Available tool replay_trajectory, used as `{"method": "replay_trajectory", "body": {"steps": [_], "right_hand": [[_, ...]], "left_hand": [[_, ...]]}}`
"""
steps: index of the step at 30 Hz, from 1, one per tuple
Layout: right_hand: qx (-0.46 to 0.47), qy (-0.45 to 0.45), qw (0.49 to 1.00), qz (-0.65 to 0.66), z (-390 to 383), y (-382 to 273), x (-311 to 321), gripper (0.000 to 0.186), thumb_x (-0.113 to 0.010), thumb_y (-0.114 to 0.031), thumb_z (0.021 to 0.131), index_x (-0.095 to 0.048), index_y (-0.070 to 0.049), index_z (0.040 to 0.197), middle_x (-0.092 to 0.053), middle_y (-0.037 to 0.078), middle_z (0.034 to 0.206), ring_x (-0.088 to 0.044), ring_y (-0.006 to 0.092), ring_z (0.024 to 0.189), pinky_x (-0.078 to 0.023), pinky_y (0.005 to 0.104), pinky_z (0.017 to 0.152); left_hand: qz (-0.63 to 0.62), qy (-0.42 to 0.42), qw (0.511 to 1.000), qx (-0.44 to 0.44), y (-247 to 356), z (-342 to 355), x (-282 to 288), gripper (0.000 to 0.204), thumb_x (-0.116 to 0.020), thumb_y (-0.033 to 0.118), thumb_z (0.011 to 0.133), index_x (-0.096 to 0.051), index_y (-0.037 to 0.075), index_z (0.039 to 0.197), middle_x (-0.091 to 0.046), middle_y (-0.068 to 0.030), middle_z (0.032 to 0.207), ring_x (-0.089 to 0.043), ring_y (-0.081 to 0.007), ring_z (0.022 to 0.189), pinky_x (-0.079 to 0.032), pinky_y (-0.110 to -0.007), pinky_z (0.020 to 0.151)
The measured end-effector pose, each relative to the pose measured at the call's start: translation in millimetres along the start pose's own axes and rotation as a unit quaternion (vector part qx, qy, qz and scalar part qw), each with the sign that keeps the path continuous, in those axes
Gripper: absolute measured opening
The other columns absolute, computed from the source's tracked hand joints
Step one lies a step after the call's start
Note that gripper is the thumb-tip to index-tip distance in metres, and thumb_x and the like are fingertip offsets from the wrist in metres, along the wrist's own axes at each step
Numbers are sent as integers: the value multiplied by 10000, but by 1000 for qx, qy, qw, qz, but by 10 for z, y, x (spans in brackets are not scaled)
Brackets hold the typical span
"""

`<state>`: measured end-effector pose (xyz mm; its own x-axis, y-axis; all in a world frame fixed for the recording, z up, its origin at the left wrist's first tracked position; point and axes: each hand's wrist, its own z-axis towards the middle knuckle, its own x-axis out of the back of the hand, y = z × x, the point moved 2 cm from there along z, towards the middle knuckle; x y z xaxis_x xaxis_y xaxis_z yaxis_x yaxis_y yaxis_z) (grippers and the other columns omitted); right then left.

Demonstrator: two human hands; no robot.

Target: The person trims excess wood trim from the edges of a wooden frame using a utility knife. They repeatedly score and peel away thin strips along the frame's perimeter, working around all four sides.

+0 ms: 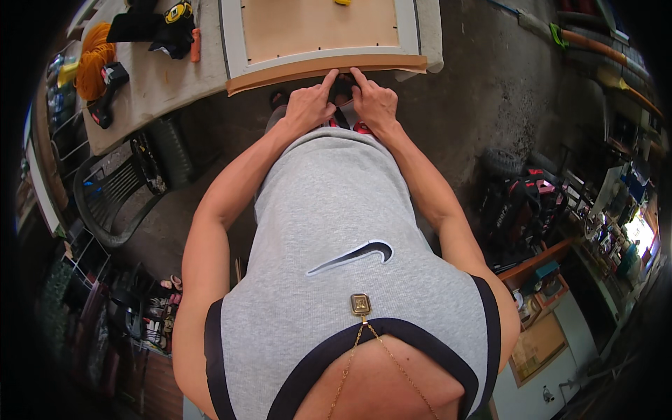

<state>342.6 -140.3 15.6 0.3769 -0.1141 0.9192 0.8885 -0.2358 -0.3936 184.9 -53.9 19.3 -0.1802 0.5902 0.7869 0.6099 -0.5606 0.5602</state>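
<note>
A strip of brown tape or paper (280, 74) runs along the near edge of a white-bordered frame (336, 52) with a light wood-coloured panel. The strip's left end hangs past the frame's corner. My left hand (309, 106) touches the strip's lower edge near its middle with a stretched index finger; its other fingers are curled. Just to the right, my right hand (376, 105) does likewise, its index fingertip close to the left one. Neither hand grips anything that I can see.
The frame rests on a pale worktable (168, 80). At the left lie a coil of orange cord (94, 61), a black and red power tool (108, 91), a yellow tape measure (178, 12) and an orange-handled tool (195, 45). A dark plastic chair (115, 189) stands below.
</note>
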Motion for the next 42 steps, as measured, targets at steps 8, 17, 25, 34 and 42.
{"method": "replay_trajectory", "body": {"steps": [8, 17, 25, 34, 42], "right_hand": [[-48, 2, 999, 10, -84, 347, 141, 499, -643, -216, 877, -560, -235, 1369, -688, 95, 752, -668, 315, 608, -528, 437, 540], [-83, 14, 996, -9, -197, 801, 319, 534, -624, -195, 875, -533, -269, 1396, -675, 96, 733, -660, 326, 593, -531, 456, 541], [-105, -16, 993, -54, -226, 1023, 361, 567, -633, -199, 879, -513, -314, 1421, -697, 82, 775, -676, 320, 632, -542, 455, 581], [-98, 13, 992, -82, -200, 940, 402, 533, -618, -175, 867, -562, -308, 1379, -662, 67, 674, -652, 297, 555, -525, 448, 529], [-110, -15, 985, -131, -158, 921, 465, 534, -615, -175, 877, -555, -355, 1376, -677, 75, 683, -673, 302, 585, -531, 443, 535]], "left_hand": [[-40, -50, 996, -54, 266, 338, -238, 937, -671, 200, 750, -211, 197, 1567, -685, -170, 753, -669, -376, 681, -536, -477, 620], [-68, -87, 992, -65, 618, 656, -490, 988, -677, 200, 773, -124, 251, 1590, -653, -175, 671, -647, -377, 629, -516, -478, 608], [-58, -66, 995, -52, 669, 698, -423, 944, -682, 232, 778, -193, 405, 1566, -656, -151, 674, -659, -361, 651, -541, -468, 654], [-108, -78, 977, 165, -110, -105, 74, 839, -641, 273, 760, -315, 509, 1496, -681, -134, 713, -697, -323, 724, -574, -454, 742], [-106, -32, 954, 277, -639, -628, 313, 830, -623, 241, 768, -320, 549, 1476, -697, -94, 742, -704, -300, 748, -577, -446, 779]]}}
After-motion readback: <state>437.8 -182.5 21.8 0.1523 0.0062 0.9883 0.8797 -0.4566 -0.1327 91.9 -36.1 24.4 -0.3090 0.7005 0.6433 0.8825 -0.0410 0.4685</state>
